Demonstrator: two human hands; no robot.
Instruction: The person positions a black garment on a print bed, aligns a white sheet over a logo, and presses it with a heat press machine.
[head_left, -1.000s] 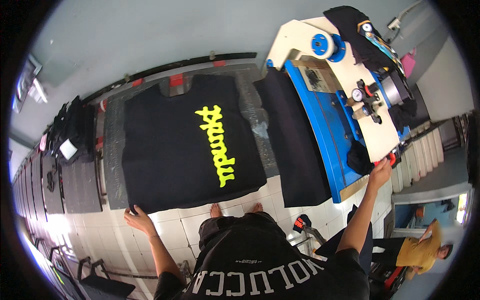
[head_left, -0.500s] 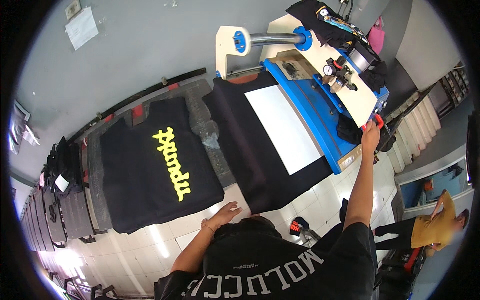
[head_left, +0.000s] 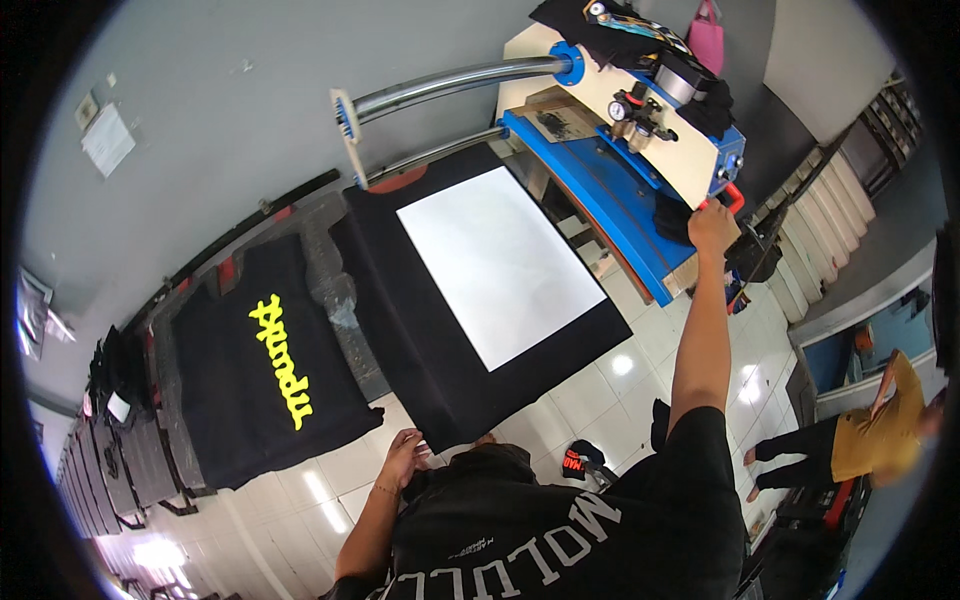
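1. Your right hand [head_left: 712, 226] is clenched on the red handle [head_left: 728, 192] of the blue heat press [head_left: 620, 200].
2. Your left hand [head_left: 402, 458], fingers loose, touches the near edge of the black cotton shirt [head_left: 440, 330].
3. The white rectangular sheet [head_left: 500, 262] already covers that shirt on the platen; pressing looks undone.
4. The yellow-lettered black shirt [head_left: 265, 375] lies finished leftward.

Right hand [head_left: 712, 228] has swung the press head [head_left: 640, 120] aside, baring the white sheet [head_left: 500, 262]

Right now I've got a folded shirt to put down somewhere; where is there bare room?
The white sheet on the black shirt is bare, as is that shirt's near edge by the left hand. Bare floor tiles lie below it. The printed shirt fills its own board, and the press head, where the right hand grips the red handle, is crowded.
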